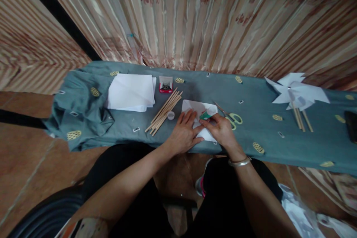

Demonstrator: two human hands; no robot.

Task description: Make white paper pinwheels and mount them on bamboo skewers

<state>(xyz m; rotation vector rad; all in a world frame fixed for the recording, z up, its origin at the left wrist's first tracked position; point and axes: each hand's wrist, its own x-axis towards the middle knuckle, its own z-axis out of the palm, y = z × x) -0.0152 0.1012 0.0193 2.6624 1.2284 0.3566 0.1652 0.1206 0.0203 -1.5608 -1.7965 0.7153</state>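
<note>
My left hand lies with fingers stretched out on a white sheet of paper, holding it against the cloth. My right hand is closed around a green and white glue stick, tilted low over the same sheet. Its working end is partly hidden by my fingers. Just left of the paper sits a small round white cap, beside a bundle of thin wooden sticks. Scissors with yellow-green handles lie close to my right hand, partly covered by it.
A stack of white paper lies at the left. Behind the sticks stands an open red box of small metal pieces. White paper pinwheels on sticks rest at the right. A patterned green cloth covers the narrow table, with a curtain behind.
</note>
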